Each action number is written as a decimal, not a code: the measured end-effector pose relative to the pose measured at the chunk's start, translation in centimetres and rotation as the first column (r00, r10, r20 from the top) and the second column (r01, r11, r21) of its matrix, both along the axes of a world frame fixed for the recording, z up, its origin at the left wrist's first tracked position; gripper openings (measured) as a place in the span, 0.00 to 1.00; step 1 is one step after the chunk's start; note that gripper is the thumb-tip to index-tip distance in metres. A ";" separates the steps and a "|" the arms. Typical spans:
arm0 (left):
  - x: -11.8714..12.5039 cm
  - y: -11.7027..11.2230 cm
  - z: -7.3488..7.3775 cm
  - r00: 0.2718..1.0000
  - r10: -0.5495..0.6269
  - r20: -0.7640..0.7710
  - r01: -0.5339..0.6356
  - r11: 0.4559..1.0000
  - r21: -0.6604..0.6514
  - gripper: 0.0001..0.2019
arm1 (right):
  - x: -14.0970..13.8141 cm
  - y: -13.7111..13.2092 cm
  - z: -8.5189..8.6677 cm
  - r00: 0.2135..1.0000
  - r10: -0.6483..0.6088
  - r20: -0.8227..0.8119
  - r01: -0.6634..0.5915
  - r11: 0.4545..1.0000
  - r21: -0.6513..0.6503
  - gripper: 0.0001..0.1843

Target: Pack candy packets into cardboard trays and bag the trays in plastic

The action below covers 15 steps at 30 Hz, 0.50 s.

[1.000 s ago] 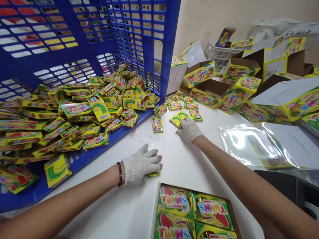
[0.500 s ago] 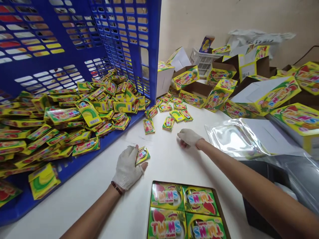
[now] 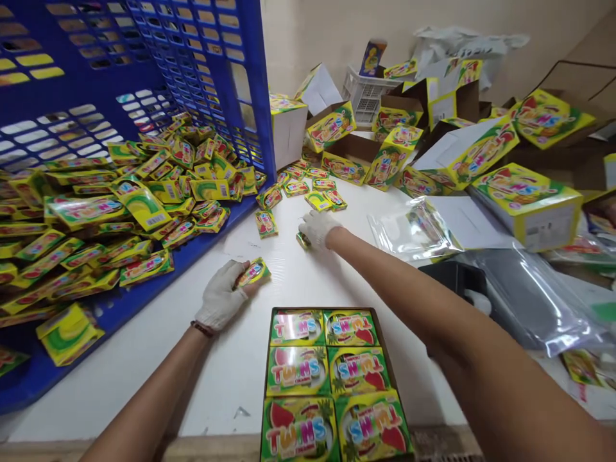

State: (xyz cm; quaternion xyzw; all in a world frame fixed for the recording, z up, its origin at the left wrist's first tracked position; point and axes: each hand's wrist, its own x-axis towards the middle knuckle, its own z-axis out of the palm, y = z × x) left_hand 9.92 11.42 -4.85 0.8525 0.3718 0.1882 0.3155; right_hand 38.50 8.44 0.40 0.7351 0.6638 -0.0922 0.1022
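Note:
My left hand, in a white glove with bare fingertips, grips a small yellow-green "TWINS" candy box between thumb and fingers just above the white table. Farther out, my right hand, gloved too, has its fingers closed over another small candy box, mostly hidden beneath them. One loose candy box lies to the left of that hand, and several others are beyond it. Close to me stands an open carton filled with two columns of candy boxes.
A blue crate on the left holds a big heap of candy boxes. Open display cartons crowd the back right, near a white basket. Clear plastic sheets and a black bin lie to the right.
My right hand has reached left onto a loose candy box and closed over it. My left hand still holds its box, now turned more toward the right. The view has shifted, showing more of the carton.

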 end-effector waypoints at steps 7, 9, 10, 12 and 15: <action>-1.6 -6.3 6.4 0.937 -0.170 0.306 0.215 0.969 -0.121 0.24 | -1.9 -14.3 4.6 0.920 -0.002 -0.393 0.109 0.962 0.251 0.24; -1.8 -9.2 8.0 0.892 -0.387 0.233 0.375 0.922 0.093 0.23 | -3.1 -18.6 5.8 0.871 0.095 -0.483 0.043 0.963 0.266 0.28; -1.8 -10.5 8.5 0.868 -0.466 0.172 0.438 0.881 0.178 0.23 | -3.9 -20.5 6.0 0.868 0.128 -0.480 0.015 0.959 0.283 0.30; -1.7 -12.5 8.7 0.831 -0.553 0.064 0.518 0.810 0.274 0.21 | -5.6 -23.3 5.4 0.875 0.176 -0.451 -0.023 0.946 0.325 0.30; -1.3 -14.1 7.7 0.824 -0.567 -0.017 0.540 0.775 0.327 0.19 | -7.7 -25.2 3.4 0.894 0.215 -0.393 -0.029 0.903 0.430 0.28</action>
